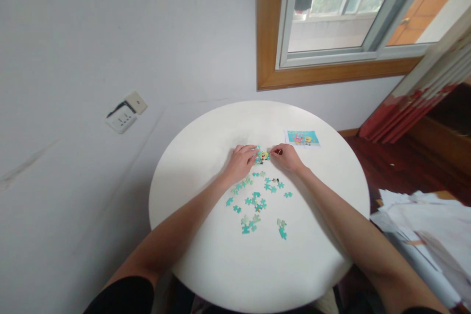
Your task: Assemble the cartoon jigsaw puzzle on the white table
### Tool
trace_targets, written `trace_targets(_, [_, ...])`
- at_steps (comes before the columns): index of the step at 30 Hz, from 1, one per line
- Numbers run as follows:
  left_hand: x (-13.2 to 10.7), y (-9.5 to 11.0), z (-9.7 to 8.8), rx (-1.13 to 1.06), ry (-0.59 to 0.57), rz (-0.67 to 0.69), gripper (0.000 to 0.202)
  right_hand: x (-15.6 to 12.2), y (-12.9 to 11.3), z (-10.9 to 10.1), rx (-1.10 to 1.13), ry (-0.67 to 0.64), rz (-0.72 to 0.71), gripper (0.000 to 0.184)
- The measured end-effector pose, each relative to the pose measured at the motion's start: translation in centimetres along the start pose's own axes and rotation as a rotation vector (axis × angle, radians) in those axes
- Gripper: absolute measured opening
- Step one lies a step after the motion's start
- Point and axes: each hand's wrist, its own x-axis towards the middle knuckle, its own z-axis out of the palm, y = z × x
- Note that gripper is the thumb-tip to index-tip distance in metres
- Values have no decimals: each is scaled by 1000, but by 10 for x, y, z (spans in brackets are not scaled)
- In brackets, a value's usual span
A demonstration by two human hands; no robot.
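Note:
A small joined patch of jigsaw puzzle [263,156], with a yellow cartoon figure on it, lies on the round white table [206,137]. My left hand [241,161] rests at its left side, fingers stretched out and touching its edge. At the right side is my right hand [286,156], thumb and forefinger pinched on what looks like a puzzle piece, mostly hidden by the fingers. Loose turquoise and pale green puzzle pieces [255,200] are scattered nearer to me, between my forearms.
A picture card [303,138] with cartoon figures lies beyond my right hand. The table stands by a white wall with a socket [123,117] and a wood-framed window [270,78]. Stacked papers [430,225] are on the right, below a red and white curtain [408,108].

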Motion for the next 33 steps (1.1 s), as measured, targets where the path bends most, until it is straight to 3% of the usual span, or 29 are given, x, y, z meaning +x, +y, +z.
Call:
trace_targets(6, [4,-32,-1,16,-14,-89,35,-1,1,-4,-70,-47,1,18])
trace_targets(10, [1,-40,3,44,-83,-106,43,-2,-2,-5,-136,-93,-15,26])
trace_targets(27, [-1,-36,6,53,-131,-119,41,-5,-9,-4,-176,-90,2,26])
trace_targets(30, [0,-29,1,21,-95,-119,41,-4,-4,-2,-95,-68,-2,27])
trace_targets(33, [-2,-12,-14,-76,-116,-6,36,0,3,1,22,-29,11,27])
